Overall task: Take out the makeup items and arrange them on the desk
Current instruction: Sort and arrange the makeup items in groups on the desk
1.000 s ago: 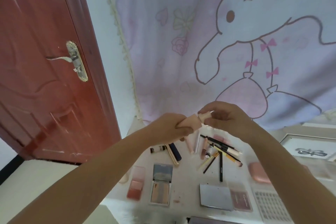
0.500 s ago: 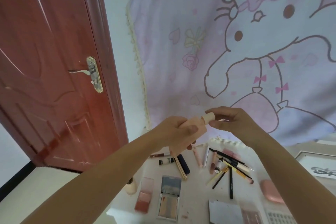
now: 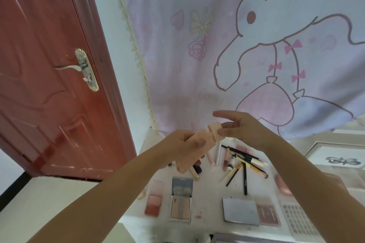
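Note:
My left hand (image 3: pixel 182 148) grips a peach-coloured makeup tube (image 3: pixel 201 142) and holds it tilted above the white desk (image 3: pixel 207 213). Its cap end (image 3: pixel 214 130) points up and to the right. My right hand (image 3: pixel 243 128) hovers just right of the cap with fingers spread, fingertips close to it, holding nothing. Below on the desk lie an open contour palette (image 3: pixel 181 199), a pink blush compact (image 3: pixel 155 197), a grey closed palette (image 3: pixel 240 211), a dark red palette (image 3: pixel 269 214), and several pencils and brushes (image 3: pixel 244 165).
A red wooden door (image 3: pixel 49 77) with a metal handle stands at the left. A cartoon-print cloth (image 3: pixel 246 45) hangs behind the desk. A pink oval case (image 3: pixel 282 184), a keypad-like card (image 3: pixel 298 221) and a framed picture (image 3: pixel 339 160) lie at the right.
My right hand has let go of the tube's cap and opened its fingers. The tube stays in my left hand, and the view has tilted slightly.

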The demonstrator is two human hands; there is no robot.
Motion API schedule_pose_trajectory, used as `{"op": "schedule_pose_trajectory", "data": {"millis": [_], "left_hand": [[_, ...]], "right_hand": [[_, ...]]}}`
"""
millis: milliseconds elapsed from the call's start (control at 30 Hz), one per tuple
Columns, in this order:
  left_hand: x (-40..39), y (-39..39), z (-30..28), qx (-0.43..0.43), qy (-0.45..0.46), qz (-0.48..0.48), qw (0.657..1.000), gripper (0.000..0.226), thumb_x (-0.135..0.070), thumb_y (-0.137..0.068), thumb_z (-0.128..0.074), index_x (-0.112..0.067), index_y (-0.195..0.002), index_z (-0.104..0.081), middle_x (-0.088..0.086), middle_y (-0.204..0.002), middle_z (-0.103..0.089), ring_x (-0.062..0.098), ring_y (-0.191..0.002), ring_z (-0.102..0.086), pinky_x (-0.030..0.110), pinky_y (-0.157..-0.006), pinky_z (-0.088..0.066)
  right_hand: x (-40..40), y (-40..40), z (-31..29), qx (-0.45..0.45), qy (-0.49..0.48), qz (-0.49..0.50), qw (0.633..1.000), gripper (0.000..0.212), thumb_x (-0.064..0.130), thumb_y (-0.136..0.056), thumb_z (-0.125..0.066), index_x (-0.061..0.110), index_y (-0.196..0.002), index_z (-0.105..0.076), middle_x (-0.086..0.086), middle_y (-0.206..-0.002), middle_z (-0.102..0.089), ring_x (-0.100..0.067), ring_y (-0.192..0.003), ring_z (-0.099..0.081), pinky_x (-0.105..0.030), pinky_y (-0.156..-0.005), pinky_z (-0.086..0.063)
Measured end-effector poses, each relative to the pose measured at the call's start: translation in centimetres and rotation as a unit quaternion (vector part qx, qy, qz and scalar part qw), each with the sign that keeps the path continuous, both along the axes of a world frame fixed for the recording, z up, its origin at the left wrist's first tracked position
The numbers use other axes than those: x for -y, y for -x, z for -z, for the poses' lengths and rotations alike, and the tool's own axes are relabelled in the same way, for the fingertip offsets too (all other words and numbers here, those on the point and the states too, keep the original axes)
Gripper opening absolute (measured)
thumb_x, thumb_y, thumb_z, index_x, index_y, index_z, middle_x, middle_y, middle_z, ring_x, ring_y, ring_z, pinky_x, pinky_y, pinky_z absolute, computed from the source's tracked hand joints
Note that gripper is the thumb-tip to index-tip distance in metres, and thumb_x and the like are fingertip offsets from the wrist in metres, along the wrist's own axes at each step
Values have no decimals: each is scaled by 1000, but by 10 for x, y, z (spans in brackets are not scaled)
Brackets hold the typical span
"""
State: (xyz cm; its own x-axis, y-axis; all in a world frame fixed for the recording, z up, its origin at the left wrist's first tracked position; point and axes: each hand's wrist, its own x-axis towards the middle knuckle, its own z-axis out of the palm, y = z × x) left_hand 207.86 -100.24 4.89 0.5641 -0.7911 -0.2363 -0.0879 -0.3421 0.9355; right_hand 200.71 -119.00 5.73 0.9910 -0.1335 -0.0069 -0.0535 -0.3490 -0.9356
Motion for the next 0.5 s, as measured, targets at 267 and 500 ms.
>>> {"op": "schedule_pose_trajectory", "data": {"millis": [267, 500], "left_hand": [[2, 14, 76, -147, -56, -18, 987, 17, -10, -94, -40, -11, -104, -54, 10, -88, -65, 16, -66, -63, 32, -68, -54], [13, 39, 160, -211, -189, -54, 958, 33, -2, -88, -38, -5, -119, -46, 19, -115, -54, 29, -104, -53, 38, -87, -46]], "right_hand": [[0, 6, 68, -160, -87, -2, 983, 24, -3, -83, -57, 9, -103, -64, -5, -87, -69, -13, -71, -67, -23, -65, -56], [-7, -1, 162, -322, 26, 20, 946, 10, 6, -85, -57, 8, -95, -56, -2, -77, -58, -12, -63, -57, -15, -50, -50]]}}
